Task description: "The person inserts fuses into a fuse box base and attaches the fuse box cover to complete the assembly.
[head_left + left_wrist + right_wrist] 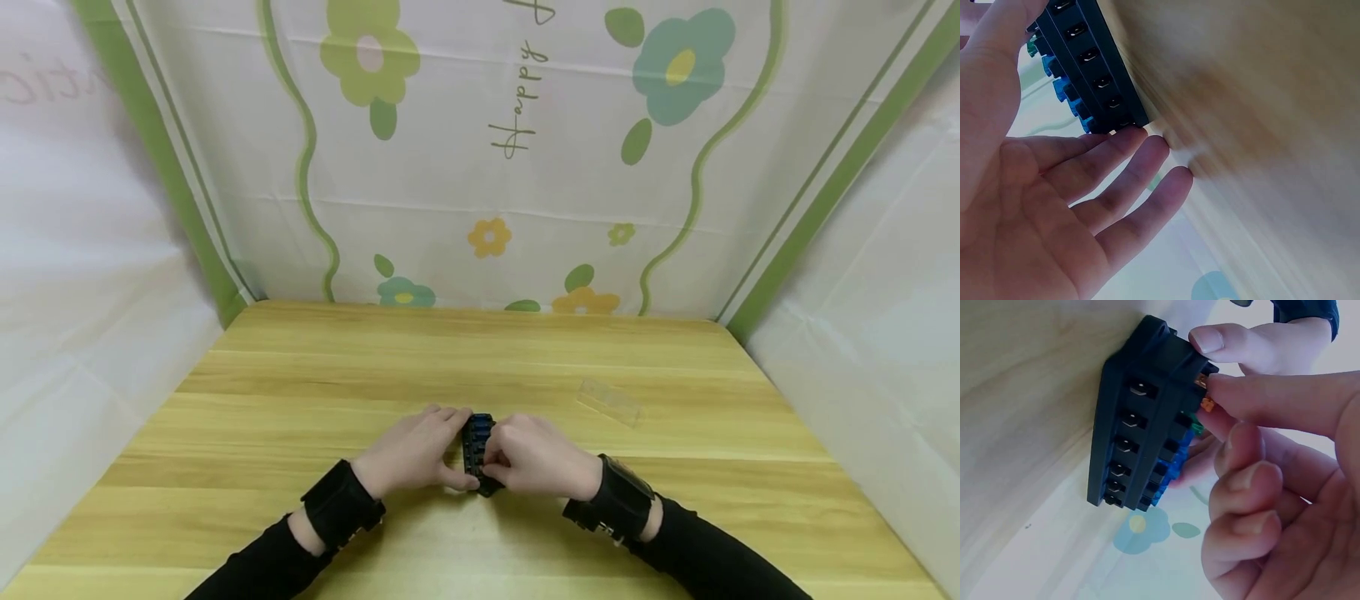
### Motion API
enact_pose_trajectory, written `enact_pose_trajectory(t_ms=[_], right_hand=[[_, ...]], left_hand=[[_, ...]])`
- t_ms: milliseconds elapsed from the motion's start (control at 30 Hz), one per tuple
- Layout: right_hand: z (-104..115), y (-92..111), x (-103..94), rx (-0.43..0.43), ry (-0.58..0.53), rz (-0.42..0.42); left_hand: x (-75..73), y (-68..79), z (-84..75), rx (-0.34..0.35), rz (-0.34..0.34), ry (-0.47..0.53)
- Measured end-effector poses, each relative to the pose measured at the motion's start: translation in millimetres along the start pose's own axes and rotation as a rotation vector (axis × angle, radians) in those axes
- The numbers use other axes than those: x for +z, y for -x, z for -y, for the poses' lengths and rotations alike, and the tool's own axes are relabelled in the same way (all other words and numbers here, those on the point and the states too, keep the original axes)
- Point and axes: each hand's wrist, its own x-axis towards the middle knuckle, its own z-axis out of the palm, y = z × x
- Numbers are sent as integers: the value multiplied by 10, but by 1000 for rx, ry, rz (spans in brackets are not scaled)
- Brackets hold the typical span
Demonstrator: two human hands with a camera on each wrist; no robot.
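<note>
A black fuse box sits on the table between both hands, with metal terminals along its side. My left hand holds it by its two ends, fingertips at the far end and thumb at the near end. Blue blade fuses and a green blade fuse stand in its slots. At the near end, my right hand pinches an orange blade fuse between thumb and index finger, right at a slot. Its other fingers are curled. The fuse's lower part is hidden.
A clear plastic cover lies on the wooden table beyond the right hand. Printed cloth hangs behind the table's far edge, and white cloth walls rise at both sides.
</note>
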Motion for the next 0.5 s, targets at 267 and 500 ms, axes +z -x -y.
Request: enact_pose_trajectory(t_ms=[267, 500], right_hand=[[12, 7, 24, -29, 99, -51], [-3, 0, 91, -82, 46, -124]], left_hand=[[-2, 5, -10, -1, -15, -7], [-3, 3, -16, 1, -5, -10]])
